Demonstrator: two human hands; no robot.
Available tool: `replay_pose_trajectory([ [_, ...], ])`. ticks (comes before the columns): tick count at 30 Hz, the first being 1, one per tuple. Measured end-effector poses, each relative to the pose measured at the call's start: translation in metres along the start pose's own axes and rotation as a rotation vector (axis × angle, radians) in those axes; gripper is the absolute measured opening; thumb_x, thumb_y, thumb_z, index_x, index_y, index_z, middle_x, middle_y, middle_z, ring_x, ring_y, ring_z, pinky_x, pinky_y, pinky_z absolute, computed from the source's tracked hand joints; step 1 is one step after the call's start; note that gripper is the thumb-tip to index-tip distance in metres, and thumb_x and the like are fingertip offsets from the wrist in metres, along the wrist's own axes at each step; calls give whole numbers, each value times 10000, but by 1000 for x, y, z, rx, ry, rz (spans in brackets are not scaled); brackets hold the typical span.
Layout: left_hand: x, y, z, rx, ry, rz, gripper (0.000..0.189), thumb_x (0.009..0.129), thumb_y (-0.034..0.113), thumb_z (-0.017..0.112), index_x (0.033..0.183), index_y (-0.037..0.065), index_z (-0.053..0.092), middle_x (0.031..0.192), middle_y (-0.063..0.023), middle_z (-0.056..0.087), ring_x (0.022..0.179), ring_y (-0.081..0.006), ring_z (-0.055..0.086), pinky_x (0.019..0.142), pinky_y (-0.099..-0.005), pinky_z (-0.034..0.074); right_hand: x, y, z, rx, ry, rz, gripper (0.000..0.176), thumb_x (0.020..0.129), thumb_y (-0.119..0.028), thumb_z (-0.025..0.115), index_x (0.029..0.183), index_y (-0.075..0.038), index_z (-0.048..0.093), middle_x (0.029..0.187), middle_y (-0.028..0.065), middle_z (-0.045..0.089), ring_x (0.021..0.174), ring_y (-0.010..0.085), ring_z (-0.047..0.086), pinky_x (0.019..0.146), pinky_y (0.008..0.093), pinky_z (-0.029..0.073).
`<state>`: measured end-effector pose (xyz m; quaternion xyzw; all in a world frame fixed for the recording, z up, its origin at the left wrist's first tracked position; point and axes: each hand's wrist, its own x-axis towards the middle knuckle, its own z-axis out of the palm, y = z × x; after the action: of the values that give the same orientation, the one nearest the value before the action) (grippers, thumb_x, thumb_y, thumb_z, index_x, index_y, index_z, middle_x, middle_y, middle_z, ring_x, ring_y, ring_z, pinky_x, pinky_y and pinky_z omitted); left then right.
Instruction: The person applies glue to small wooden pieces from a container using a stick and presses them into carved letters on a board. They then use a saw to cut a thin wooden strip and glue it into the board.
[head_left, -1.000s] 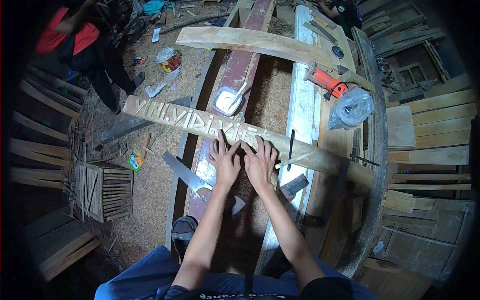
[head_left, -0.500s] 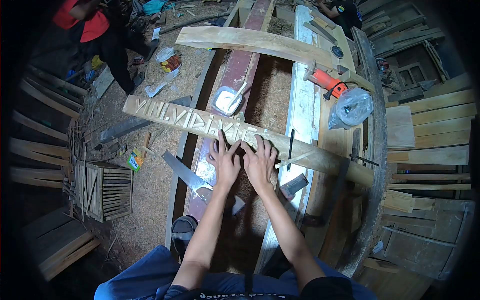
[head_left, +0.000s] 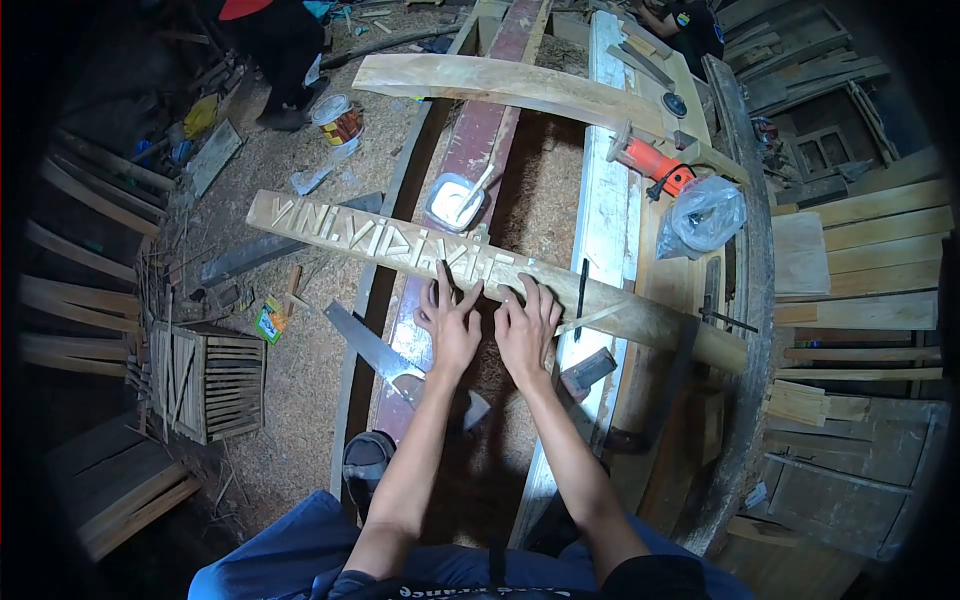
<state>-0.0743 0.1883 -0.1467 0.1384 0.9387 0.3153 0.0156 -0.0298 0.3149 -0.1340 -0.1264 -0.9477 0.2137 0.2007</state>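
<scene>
A long wooden board (head_left: 640,320) lies across the beams, with raised pale letters (head_left: 380,238) reading "VINI.VIDI.VI" and more strokes along it. My left hand (head_left: 452,325) rests at the board's lower edge, its fingers spread and touching the last letters. Close beside it on the right, my right hand (head_left: 526,325) lies with bent, parted fingers on the board's edge, just below the final strokes. A thin pale strip (head_left: 598,314) and a black pen-like tool (head_left: 582,300) lie on the board right of my hands.
A tub of white paste (head_left: 456,202) with a stick stands behind the board. A handsaw (head_left: 370,350) lies at left, a dark block (head_left: 588,374) at right. Farther back are a curved board (head_left: 500,82), an orange power tool (head_left: 652,164), a plastic bag (head_left: 705,215) and a person (head_left: 278,50).
My right hand has shifted slightly right and down, away from my left hand, its fingers more bent. The person at the back left has moved right and away.
</scene>
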Motion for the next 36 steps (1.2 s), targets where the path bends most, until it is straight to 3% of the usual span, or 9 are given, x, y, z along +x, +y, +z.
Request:
replay_pose_trajectory([
  [3, -4, -1, 0, -48, -18, -18, 544, 845, 107, 637, 1359, 275, 688, 1726, -147, 131, 1492, -453, 172, 1138, -678, 111, 0, 0, -1, 15, 9, 6, 325, 838, -140, 700, 1153, -63, 731, 1409, 144, 537, 1314, 355, 456, 1082, 517, 333],
  [9, -5, 0, -1, -65, -23, -11, 541, 844, 104, 634, 1356, 269, 689, 1726, -152, 125, 1490, -466, 176, 1137, -679, 109, -3, 0, -3, 18, 10, 15, 309, 832, -137, 703, 1129, -61, 741, 1403, 144, 546, 1308, 353, 464, 1079, 516, 342],
  [15, -5, 0, 3, 0, -1, 3, 554, 809, 78, 668, 1329, 266, 708, 1722, -174, 120, 1475, -456, 208, 1118, -625, 160, -4, 0, -3, 22, 10, 24, 288, 830, -138, 705, 1102, -54, 746, 1398, 144, 551, 1306, 352, 468, 1072, 509, 347],
  [36, -4, -1, 5, -27, -3, 1, 536, 803, 72, 665, 1310, 234, 716, 1718, -178, 122, 1470, -468, 216, 1119, -649, 166, -5, -4, -6, 35, 32, 22, 262, 844, -110, 688, 1092, -46, 744, 1387, 131, 561, 1279, 345, 475, 1051, 489, 360],
])
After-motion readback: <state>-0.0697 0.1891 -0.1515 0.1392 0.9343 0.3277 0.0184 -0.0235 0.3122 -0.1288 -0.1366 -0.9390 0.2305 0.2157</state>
